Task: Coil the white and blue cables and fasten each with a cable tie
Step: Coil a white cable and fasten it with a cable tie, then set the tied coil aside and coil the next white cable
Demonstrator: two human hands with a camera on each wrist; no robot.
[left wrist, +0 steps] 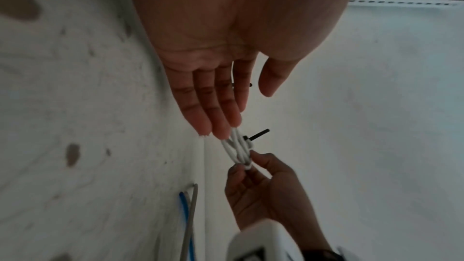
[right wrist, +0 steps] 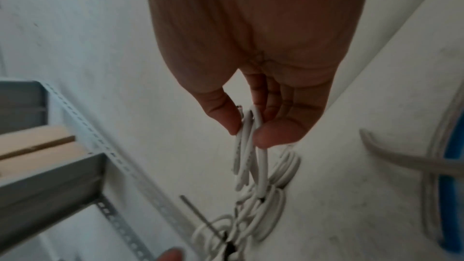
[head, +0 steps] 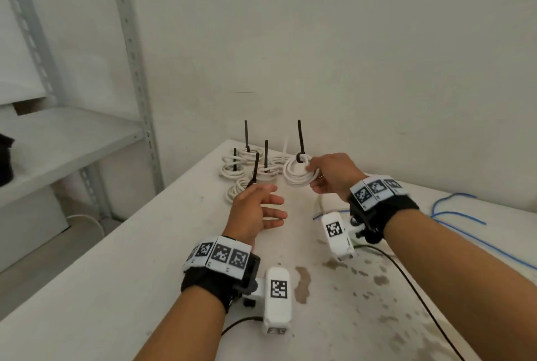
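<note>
My right hand [head: 316, 176] pinches a coiled white cable [head: 299, 173] above the far end of the table [head: 116, 273]; a black cable tie [head: 301, 139] stands up from the coil. In the right wrist view thumb and fingers [right wrist: 273, 134] clamp the coil's strands [right wrist: 247, 152]. My left hand [head: 261, 209] hovers open a little nearer, fingers straight, holding nothing. Its fingertips [left wrist: 220, 122] reach close to the coil [left wrist: 237, 149] in the left wrist view. A loose blue cable [head: 459, 215] lies on the right of the table.
Several tied white coils [head: 247, 169] with upright black ties sit at the table's far left corner. A grey metal shelf unit [head: 72, 134] stands to the left. A black wire [head: 406, 282] crosses the stained tabletop. The wall is close behind.
</note>
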